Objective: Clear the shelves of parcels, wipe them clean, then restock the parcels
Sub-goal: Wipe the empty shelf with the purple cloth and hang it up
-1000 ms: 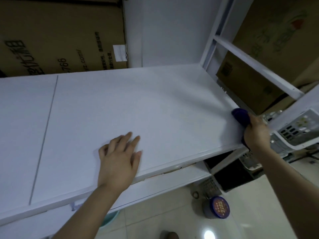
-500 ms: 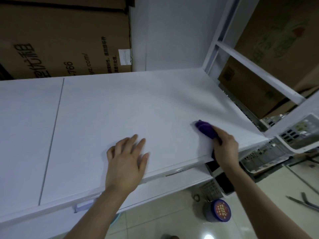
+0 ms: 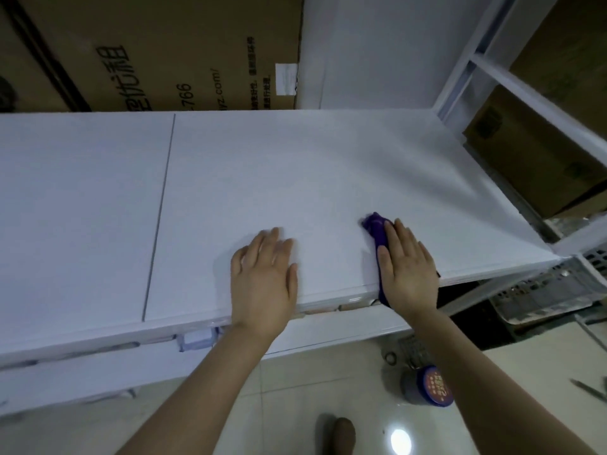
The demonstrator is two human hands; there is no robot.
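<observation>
A white shelf board (image 3: 295, 172) fills the view and carries no parcels. My right hand (image 3: 409, 269) lies flat on a purple cloth (image 3: 377, 228), pressing it onto the board near the front edge; part of the cloth hangs over that edge under my palm. My left hand (image 3: 264, 274) rests palm down on the board a short way to the left, fingers together, holding nothing. A thin seam (image 3: 159, 215) runs front to back across the board, left of both hands.
Big cardboard boxes stand behind the shelf (image 3: 157, 50) and beyond its right end (image 3: 532, 159). White frame posts (image 3: 460, 70) rise at the back right. A grey crate (image 3: 545, 290) and a round tin (image 3: 427, 385) sit on the tiled floor below. A lower shelf (image 3: 328, 326) shows beneath.
My right hand has slid the purple cloth leftward along the front of the board, from the right end toward the left hand. The left hand has stayed in place.
</observation>
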